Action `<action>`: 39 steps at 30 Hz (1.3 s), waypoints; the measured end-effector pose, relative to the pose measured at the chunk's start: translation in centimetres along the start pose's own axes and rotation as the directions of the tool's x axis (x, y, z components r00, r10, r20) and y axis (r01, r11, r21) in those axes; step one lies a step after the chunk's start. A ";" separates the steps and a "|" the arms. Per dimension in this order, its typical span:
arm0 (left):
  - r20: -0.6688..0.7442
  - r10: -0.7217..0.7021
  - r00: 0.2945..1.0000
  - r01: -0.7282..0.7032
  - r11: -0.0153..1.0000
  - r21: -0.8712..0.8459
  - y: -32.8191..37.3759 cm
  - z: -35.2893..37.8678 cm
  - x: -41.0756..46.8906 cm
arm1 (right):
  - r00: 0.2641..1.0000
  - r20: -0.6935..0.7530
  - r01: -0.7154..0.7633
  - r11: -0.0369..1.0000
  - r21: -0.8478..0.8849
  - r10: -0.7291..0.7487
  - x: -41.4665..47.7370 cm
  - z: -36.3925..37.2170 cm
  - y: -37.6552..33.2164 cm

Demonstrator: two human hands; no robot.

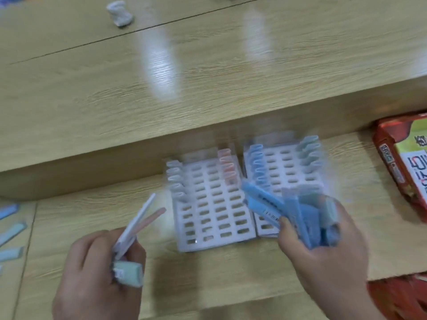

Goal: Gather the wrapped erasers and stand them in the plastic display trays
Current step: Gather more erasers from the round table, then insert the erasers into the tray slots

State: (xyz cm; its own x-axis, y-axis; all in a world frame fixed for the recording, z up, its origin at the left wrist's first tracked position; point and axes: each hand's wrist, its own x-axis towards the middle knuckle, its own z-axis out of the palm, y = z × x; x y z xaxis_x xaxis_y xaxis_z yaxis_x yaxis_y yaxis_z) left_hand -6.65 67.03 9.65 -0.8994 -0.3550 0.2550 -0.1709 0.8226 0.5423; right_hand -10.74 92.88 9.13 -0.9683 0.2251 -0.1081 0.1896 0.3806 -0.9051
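Two white slotted display trays sit side by side on the lower wooden desk, the left tray (211,211) and the right tray (285,174). Each has a few erasers standing in its outer columns: pale blue and pink ones in the left tray, blue and green ones in the right. My left hand (97,271) grips a white eraser (136,224), a pink one and a mint-green one (128,272) in front of the left tray. My right hand (323,245) holds a bunch of blue erasers (265,202) over the right tray's near edge. The frame is blurred.
Several loose blue erasers (11,229) lie at the left edge of the desk. A red and green printed box (406,162) stands at the right, with red packaging (399,296) below it. A raised wooden shelf runs behind the trays, with a crumpled white wad (120,13) on it.
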 end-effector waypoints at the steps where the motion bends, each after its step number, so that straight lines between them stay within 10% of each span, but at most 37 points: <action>1: -0.050 -0.004 0.999 0.006 1.000 0.030 -1.4 -0.2 -0.1 | 0.995 0.099 -0.004 1.000 0.013 0.002 -0.8 2.3 -0.7; 9: -0.259 -0.217 0.941 0.287 0.917 0.276 -10.4 -2.2 1.3 | 0.894 0.427 0.168 0.985 -0.043 -0.134 -6.0 19.9 -5.9; 25: 0.205 -0.079 0.975 -0.001 0.931 0.365 -13.9 3.0 4.3 | 0.918 0.305 0.390 0.718 -0.577 -0.254 -1.4 27.1 -2.9; 35: 0.280 -0.034 0.959 -0.036 0.969 0.243 -14.6 1.8 3.9 | 0.898 0.263 0.433 0.816 -0.382 -0.354 -1.6 26.0 -2.4; 39: 0.298 0.022 0.954 -0.093 0.970 0.225 -13.7 1.6 4.1 | 0.851 0.286 0.525 0.695 -0.492 -0.441 -2.3 24.8 -3.3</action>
State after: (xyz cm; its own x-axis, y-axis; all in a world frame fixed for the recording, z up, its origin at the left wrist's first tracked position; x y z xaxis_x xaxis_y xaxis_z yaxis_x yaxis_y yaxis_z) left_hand -8.66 54.98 2.01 -0.9821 -0.1877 0.0165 -0.1725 0.9307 0.3225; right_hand -13.13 68.86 2.19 -0.9540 -0.2324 0.1894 -0.2967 0.8235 -0.4835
